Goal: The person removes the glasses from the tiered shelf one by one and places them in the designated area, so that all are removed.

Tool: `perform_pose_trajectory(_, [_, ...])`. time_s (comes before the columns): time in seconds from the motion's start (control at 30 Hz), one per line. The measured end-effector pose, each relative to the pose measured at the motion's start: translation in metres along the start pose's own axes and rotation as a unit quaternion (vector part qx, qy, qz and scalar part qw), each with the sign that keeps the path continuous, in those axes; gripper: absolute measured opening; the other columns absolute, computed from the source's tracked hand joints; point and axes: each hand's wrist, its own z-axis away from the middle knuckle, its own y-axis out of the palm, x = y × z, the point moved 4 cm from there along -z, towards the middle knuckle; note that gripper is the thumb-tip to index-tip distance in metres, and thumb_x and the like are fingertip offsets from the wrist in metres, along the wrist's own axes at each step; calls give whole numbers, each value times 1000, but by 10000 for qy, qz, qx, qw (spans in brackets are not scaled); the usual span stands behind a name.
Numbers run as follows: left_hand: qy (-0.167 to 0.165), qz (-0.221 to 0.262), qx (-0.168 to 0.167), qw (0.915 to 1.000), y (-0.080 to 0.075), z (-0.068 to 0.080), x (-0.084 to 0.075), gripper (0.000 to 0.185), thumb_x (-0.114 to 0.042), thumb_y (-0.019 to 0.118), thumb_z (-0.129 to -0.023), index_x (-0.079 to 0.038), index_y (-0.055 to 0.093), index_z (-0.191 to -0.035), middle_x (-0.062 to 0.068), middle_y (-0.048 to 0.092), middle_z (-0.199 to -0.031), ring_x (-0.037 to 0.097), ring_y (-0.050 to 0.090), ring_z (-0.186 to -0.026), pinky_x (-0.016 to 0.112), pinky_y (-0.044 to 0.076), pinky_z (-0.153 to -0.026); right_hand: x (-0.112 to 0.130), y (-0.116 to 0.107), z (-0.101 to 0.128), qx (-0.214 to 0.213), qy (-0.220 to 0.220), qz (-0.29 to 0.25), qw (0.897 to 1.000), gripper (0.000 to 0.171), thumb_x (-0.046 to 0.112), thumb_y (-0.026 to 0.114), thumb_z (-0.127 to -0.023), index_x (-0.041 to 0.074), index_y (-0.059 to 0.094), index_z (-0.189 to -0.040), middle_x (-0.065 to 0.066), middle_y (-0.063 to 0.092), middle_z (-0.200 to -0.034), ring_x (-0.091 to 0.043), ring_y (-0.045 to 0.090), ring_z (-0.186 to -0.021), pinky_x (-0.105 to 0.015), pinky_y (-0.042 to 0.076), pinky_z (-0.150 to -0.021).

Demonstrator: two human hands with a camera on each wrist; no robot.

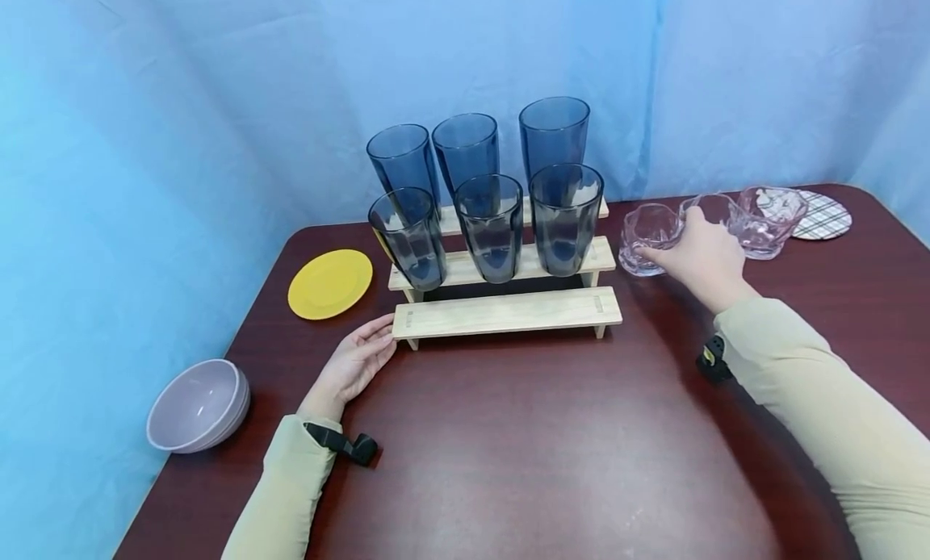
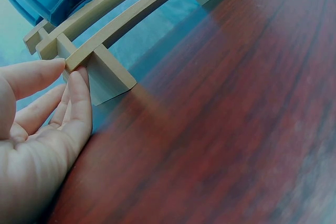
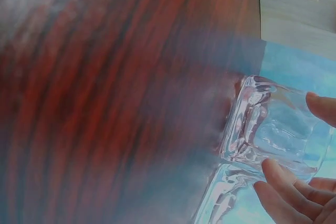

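Note:
My left hand point(image 1: 353, 365) pinches the left end of the lowest board of a three-step wooden rack point(image 1: 508, 312). In the left wrist view, thumb and fingertips meet at the board's corner point(image 2: 79, 57). Blue-grey tumblers point(image 1: 488, 233) stand in two rows on the upper steps, while the front step is bare. At the right, my right hand point(image 1: 703, 257) holds a clear wavy glass point(image 1: 647, 229), the leftmost of three. The right wrist view has the thumb on one side of this glass point(image 3: 278, 124) and fingers on the other; its base is close to the table.
Two more clear glasses point(image 1: 770, 229) stand right of the held one, beside a checked round coaster point(image 1: 824, 215). Left of the rack lies a yellow plate point(image 1: 330, 284). Stacked lilac bowls point(image 1: 196, 407) sit at the table's left edge. Blue curtains point(image 1: 465, 43) hang behind.

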Motion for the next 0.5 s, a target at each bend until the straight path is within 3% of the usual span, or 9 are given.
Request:
perform_pose_trajectory(0.23, [-2, -96, -58, 9999, 1, 0, 0, 54, 6, 40, -97, 1, 22, -148, 1, 51, -119, 4, 59, -98, 15, 49, -85, -3, -7, 5, 25, 17, -63, 10000, 94, 65, 66, -72, -8, 39, -125, -40, 54, -104, -55, 54, -89, -54, 42, -61])
perform_pose_trajectory(0.5, [33, 38, -8, 10000, 0, -1, -1, 55, 8, 39, -97, 3, 20, -148, 1, 53, -115, 4, 60, -96, 15, 50, -84, 12, -21, 12, -559, -384, -411, 9968, 84, 62, 65, -76, -4, 46, -124, -28, 61, -83, -45, 57, -74, -43, 36, -51])
